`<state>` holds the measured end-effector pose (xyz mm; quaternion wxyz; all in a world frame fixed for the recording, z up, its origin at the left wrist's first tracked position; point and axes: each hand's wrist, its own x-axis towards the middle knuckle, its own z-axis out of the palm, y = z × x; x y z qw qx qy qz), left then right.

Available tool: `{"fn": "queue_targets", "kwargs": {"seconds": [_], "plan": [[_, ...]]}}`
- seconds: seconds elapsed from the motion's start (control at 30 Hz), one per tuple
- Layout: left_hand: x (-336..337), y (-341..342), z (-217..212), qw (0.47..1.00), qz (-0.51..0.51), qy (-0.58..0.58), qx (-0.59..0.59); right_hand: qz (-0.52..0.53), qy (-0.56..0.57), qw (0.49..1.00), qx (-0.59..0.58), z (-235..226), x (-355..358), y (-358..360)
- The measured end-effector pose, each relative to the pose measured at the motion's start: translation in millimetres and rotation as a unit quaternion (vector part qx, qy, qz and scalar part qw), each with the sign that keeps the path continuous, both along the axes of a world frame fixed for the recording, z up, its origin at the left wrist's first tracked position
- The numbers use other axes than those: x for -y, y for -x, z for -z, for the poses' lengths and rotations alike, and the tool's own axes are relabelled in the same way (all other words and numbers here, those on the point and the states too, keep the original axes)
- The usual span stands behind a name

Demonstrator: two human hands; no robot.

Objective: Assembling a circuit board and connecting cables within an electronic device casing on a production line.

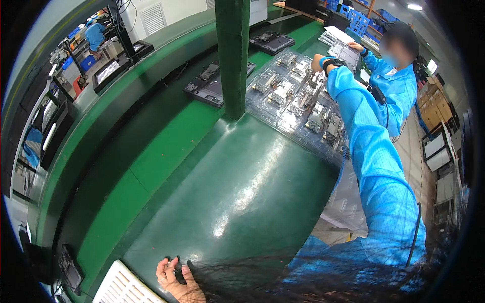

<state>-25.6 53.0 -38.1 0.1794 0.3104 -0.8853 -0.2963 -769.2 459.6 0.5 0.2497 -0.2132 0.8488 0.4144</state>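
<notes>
My right hand, in a blue sleeve with a black wrist strap, reaches far forward over a clear plastic tray. The tray holds several small metal parts. The hand is down among the parts at the tray's far edge, and its fingers are too small to read. At the lower edge, my left hand rests on the green table with fingers spread and nothing in it. It lies next to a white slotted tray. Dark hair hangs across the bottom of the picture.
A green post rises from the table left of the parts tray. Black flat devices lie on the dark belt beyond. A co-worker in blue stands at the right, one hand on stacked clear trays. Cardboard boxes stand at the far right.
</notes>
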Motion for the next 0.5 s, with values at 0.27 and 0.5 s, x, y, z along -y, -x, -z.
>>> {"fn": "queue_targets", "kwargs": {"seconds": [0.27, 0.5], "plan": [[51.7, 1.4, 33.4, 0.764, 0.3, 0.568, -0.058, 0.126, 0.068, 0.973, -0.181, -24.8, -106.4, -26.8], [0.5, 8.0, 1.0, 0.998, 0.059, -0.02, -0.005, 0.17, 0.137, 0.939, -0.266, -31.0, -69.5, -55.8]]}}
